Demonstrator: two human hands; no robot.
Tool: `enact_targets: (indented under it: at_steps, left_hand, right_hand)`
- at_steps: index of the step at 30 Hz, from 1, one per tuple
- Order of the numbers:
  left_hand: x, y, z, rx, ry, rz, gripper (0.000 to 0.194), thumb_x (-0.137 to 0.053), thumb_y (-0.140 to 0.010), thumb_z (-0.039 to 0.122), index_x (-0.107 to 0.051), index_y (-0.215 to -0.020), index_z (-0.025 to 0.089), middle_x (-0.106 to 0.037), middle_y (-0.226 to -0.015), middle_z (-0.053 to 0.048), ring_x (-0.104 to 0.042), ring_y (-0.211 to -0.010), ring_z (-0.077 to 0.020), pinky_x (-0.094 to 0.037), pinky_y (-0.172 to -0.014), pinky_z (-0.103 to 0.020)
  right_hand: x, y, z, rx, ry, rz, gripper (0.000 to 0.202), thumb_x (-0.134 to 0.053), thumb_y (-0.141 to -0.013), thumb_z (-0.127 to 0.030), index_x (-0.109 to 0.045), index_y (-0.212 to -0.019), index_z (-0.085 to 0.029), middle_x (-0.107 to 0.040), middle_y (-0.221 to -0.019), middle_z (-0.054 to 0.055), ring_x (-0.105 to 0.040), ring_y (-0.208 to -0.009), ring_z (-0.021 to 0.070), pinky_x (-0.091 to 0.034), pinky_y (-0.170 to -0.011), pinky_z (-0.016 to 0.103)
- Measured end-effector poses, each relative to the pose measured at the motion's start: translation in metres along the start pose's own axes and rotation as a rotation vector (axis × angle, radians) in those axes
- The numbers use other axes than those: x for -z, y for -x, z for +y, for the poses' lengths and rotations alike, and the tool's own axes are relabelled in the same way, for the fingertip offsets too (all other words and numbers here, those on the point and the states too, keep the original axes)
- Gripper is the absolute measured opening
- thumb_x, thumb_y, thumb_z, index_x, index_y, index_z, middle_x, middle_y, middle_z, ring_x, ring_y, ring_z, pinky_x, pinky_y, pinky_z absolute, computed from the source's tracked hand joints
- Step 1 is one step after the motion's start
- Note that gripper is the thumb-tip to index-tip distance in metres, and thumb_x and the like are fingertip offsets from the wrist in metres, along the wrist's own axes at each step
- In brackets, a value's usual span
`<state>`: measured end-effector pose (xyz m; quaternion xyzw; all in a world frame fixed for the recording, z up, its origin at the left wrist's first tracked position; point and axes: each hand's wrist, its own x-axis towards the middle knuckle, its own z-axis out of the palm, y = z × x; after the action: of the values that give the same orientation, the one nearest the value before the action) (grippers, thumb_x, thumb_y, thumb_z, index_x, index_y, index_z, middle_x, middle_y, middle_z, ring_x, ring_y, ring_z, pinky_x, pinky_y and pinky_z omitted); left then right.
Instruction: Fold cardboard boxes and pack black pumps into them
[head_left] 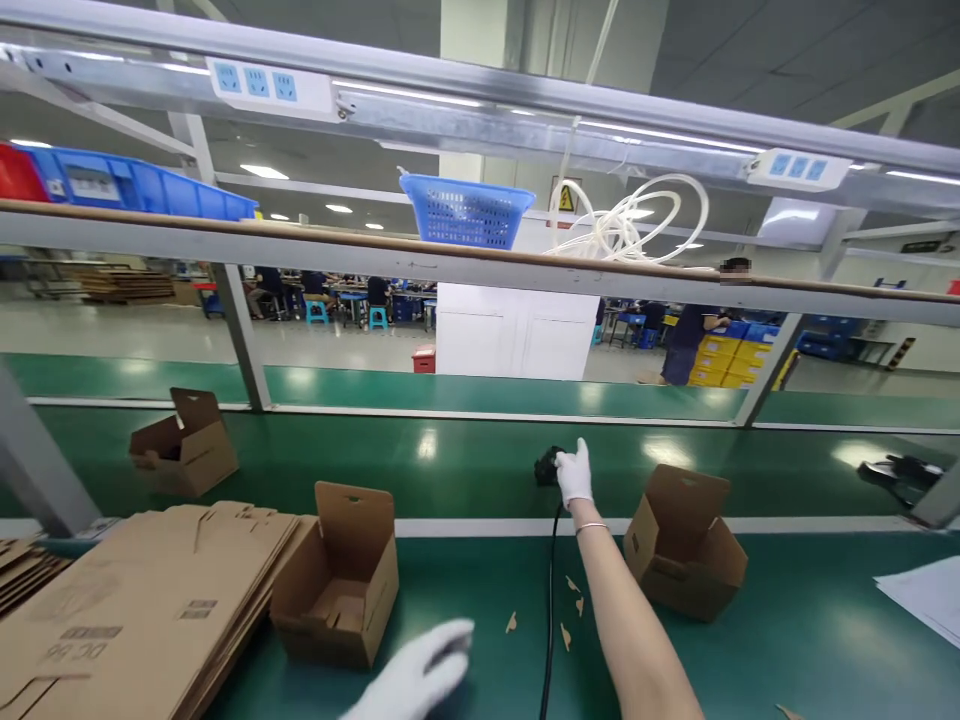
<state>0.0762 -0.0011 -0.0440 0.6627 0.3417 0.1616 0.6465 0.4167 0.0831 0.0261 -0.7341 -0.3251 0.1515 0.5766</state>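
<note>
My right hand [575, 478] has its grip clamped on a black corded device [548, 466], out over the far green surface [465, 475]; its black cable [551, 600] runs down across the near worktop [469, 575]. My left hand [420, 675], blurred, holds fingers and thumb apart just right of an open cardboard box [322, 635]. Another open carton [690, 588] stands right of my right forearm [626, 620].

A long shelf [337, 241] spans the scene above a green table [465, 565]. It carries a red bin [19, 175] and blue bin [161, 190] at left, a blue basket [466, 212] mid-shelf, and coiled white tubing [609, 238] right of that. Far right, a person [684, 338] in dark clothes stands beside yellow crates [720, 362]. White paper [930, 592] lies near right.
</note>
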Motion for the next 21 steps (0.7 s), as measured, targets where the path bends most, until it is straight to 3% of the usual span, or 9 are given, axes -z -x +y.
enact_targets:
  at_steps: [3,5,7,10,12,16,18,21]
  left_hand:
    - [-0.03,-0.024,0.031,-0.001,0.414,0.058,0.081,-0.066,-0.066,0.075,-0.062,-0.119,0.013,-0.066,-0.121,-0.018,-0.061,-0.112,-0.0299,-0.043,-0.099,-0.041]
    - [-0.047,-0.036,0.053,0.097,0.69,0.029,0.082,-0.061,-0.071,0.075,-0.059,-0.12,0.009,-0.065,-0.119,-0.021,-0.064,-0.106,-0.0286,-0.046,-0.093,-0.039]
    - [-0.055,-0.039,0.074,0.099,0.98,0.022,0.076,-0.051,-0.08,0.074,-0.057,-0.122,0.011,-0.065,-0.119,-0.019,-0.065,-0.105,-0.0266,-0.048,-0.089,-0.036]
    - [-0.053,-0.026,0.099,-0.066,1.349,0.065,0.052,-0.047,-0.091,0.061,-0.06,-0.117,0.017,-0.067,-0.112,-0.012,-0.065,-0.103,-0.0229,-0.05,-0.091,-0.035]
    - [-0.047,-0.012,0.109,-0.079,1.494,0.121,0.04,-0.051,-0.092,0.052,-0.063,-0.108,0.018,-0.068,-0.101,-0.009,-0.066,-0.098,-0.0219,-0.052,-0.09,-0.035]
    - [-0.035,0.004,0.108,0.005,1.579,0.254,0.033,-0.06,-0.089,0.047,-0.063,-0.092,0.015,-0.066,-0.086,-0.008,-0.068,-0.083,-0.0216,-0.057,-0.073,-0.033]
    - [-0.026,0.008,0.1,-0.043,1.536,0.32,0.024,-0.066,-0.086,0.038,-0.062,-0.089,0.015,-0.065,-0.08,-0.006,-0.068,-0.075,-0.0194,-0.055,-0.061,-0.027]
    - [-0.006,0.017,0.083,-0.115,1.428,0.222,0.025,-0.074,-0.08,0.033,-0.064,-0.089,0.012,-0.067,-0.078,-0.006,-0.067,-0.067,-0.0171,-0.048,-0.052,-0.021]
  right_hand:
    - [0.011,0.04,-0.027,0.112,-0.182,-0.108,0.078,-0.047,-0.085,-0.037,-0.012,-0.153,-0.022,-0.059,-0.08,-0.003,-0.049,-0.054,0.0112,-0.043,-0.048,0.023]
    - [0.017,0.081,-0.042,0.2,-0.35,-0.252,0.076,-0.05,-0.086,-0.04,-0.016,-0.152,-0.027,-0.059,-0.079,-0.004,-0.042,-0.048,0.0092,-0.036,-0.041,0.02]
    - [0.024,0.126,-0.051,0.292,-0.411,-0.431,0.073,-0.052,-0.089,-0.04,-0.017,-0.152,-0.028,-0.059,-0.077,-0.004,-0.045,-0.049,0.0092,-0.038,-0.041,0.019]
    - [0.029,0.183,-0.05,0.573,-0.177,-0.612,0.061,-0.051,-0.091,-0.029,-0.031,-0.149,-0.028,-0.066,-0.08,-0.001,-0.061,-0.062,0.0133,-0.053,-0.057,0.025]
    - [0.025,0.21,-0.043,0.822,0.005,-0.631,0.051,-0.048,-0.092,-0.023,-0.043,-0.143,-0.027,-0.072,-0.089,0.004,-0.069,-0.073,0.0166,-0.057,-0.067,0.028]
    - [0.013,0.243,-0.031,1.112,0.197,-0.542,0.041,-0.041,-0.095,-0.018,-0.051,-0.135,-0.022,-0.076,-0.094,0.009,-0.073,-0.071,0.0194,-0.057,-0.062,0.026]
    - [0.016,0.252,-0.032,1.172,0.287,-0.609,0.04,-0.043,-0.093,-0.018,-0.055,-0.13,-0.021,-0.076,-0.085,0.007,-0.072,-0.065,0.0194,-0.056,-0.057,0.025]
    - [0.039,0.249,-0.042,1.119,0.352,-0.704,0.036,-0.052,-0.087,-0.022,-0.062,-0.122,-0.024,-0.077,-0.084,0.004,-0.072,-0.065,0.019,-0.058,-0.059,0.024]
